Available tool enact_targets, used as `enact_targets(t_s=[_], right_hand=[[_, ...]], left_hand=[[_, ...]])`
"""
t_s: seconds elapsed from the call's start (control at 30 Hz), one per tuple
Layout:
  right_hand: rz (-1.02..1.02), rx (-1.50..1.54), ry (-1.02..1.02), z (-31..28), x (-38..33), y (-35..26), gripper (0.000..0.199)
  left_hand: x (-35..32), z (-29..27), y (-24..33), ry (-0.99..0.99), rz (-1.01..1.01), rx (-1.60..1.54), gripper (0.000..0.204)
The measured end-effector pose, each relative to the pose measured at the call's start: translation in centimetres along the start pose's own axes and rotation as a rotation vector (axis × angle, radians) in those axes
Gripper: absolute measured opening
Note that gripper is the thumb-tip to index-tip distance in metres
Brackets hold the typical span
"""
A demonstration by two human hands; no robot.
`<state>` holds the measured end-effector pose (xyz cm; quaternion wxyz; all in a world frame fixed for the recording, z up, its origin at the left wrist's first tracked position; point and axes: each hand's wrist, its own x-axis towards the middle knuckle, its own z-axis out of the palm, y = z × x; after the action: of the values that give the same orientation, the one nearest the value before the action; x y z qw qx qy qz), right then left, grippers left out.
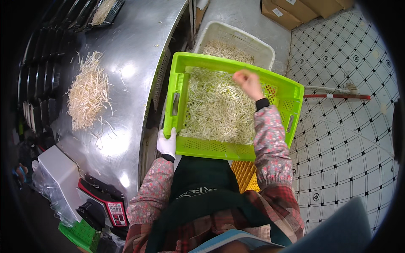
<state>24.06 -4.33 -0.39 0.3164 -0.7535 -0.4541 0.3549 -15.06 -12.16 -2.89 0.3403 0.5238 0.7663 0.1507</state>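
Observation:
A bright green plastic basket [203, 147] is in front of me, with a layer of pale bean sprouts [219, 109] spread over its floor. My left hand [167, 142], in a white glove, grips the basket's near left corner, its thumb up along the rim. Above the far right part of the sprouts is my bare right hand [249, 84]. Its fingers look bent but are smeared by motion, so whether anything is in them cannot be made out.
On the steel table [130, 55] at left lies a loose heap of sprouts [89, 95]. Stacked black trays [38, 80] and a red-and-black scale [107, 202] stand there too. Behind the basket is a white crate [263, 52] holding sprouts; a red-and-white pole [337, 96] lies right.

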Motion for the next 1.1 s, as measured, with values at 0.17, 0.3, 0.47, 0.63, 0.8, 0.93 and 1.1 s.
enact_targets(t_s=[0.17, 0.3, 0.47, 0.63, 0.8, 0.93, 1.1], right_hand=[[0.045, 0.863, 0.322, -6.8, 1.0, -2.7, 0.058], [0.262, 0.675, 0.304, -4.5, -3.7, 3.2, 0.037], [0.26, 0.17, 0.231, 4.0, -3.7, 11.6, 0.025], [0.083, -0.419, 0.242, 11.2, 3.1, 6.5, 0.024], [0.023, -0.605, 0.225, 14.0, 5.8, 9.0, 0.02], [0.04, -0.576, 0.185, 13.6, 5.4, 8.9, 0.015], [0.029, -0.508, 0.066, 10.8, 3.2, 6.4, 0.015]], left_hand=[[0.1, -0.5, 1.0, -0.011, 0.003, 0.068, 0.033], [-0.1, -0.4, 0.6, 0.014, 0.025, -0.009, 0.034], [0.0, -0.9, 1.4, -0.008, 0.037, 0.039, 0.033], [-0.1, -0.6, 0.8, -0.005, -0.013, 0.016, 0.032], [0.3, 0.3, -0.8, 0.057, 0.117, -0.06, 0.029], [0.1, 0.3, -0.9, 0.045, 0.107, -0.065, 0.028], [-0.2, 0.1, -0.1, 0.056, 0.089, -0.045, 0.027]])
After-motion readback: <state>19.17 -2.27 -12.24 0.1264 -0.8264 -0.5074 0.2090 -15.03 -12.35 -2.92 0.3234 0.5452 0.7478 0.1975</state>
